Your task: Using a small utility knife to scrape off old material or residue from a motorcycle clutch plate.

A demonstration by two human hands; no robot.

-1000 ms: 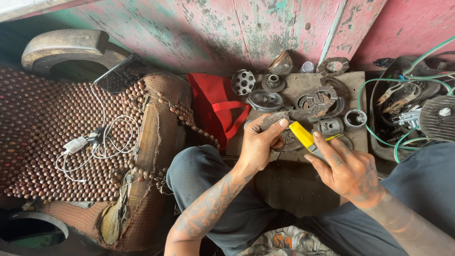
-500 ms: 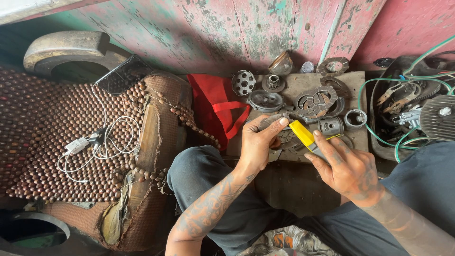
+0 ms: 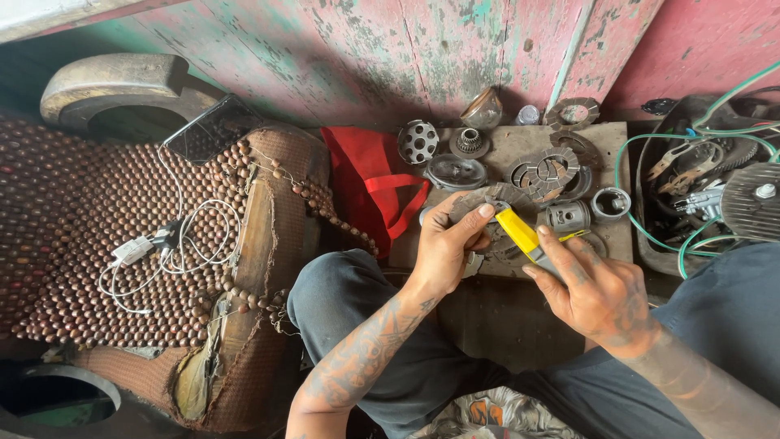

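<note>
Rust-brown and toothed at its rim, one friction disc (image 3: pixel 479 203) sits pinched in the left hand (image 3: pixel 445 248), thumb on top and fingers curled beneath, held just above the near edge of the wooden board (image 3: pixel 520 142). The right hand (image 3: pixel 597 293) is wrapped tight around one yellow-handled tool (image 3: pixel 520 232); its long axis runs from lower right up to upper left, so its working end meets the disc from the right, right beside the left thumb. The tip itself is hidden against the disc, so I cannot tell exactly what it touches. The left hand is the nearer to the disc (it carries it); the right reaches it only through the tool.

On the board beyond lie more parts: one stack of similar toothed plates (image 3: pixel 543 172), one drilled round hub (image 3: pixel 418 141), one small gear (image 3: pixel 469 141), one dark round cover (image 3: pixel 455 172), one piston (image 3: pixel 566 216) and one metal ring (image 3: pixel 609 203). One red bag (image 3: pixel 366 183) lies left of the board, and one phone (image 3: pixel 213 127) rests on the beaded seat mat (image 3: pixel 73 236).
</note>
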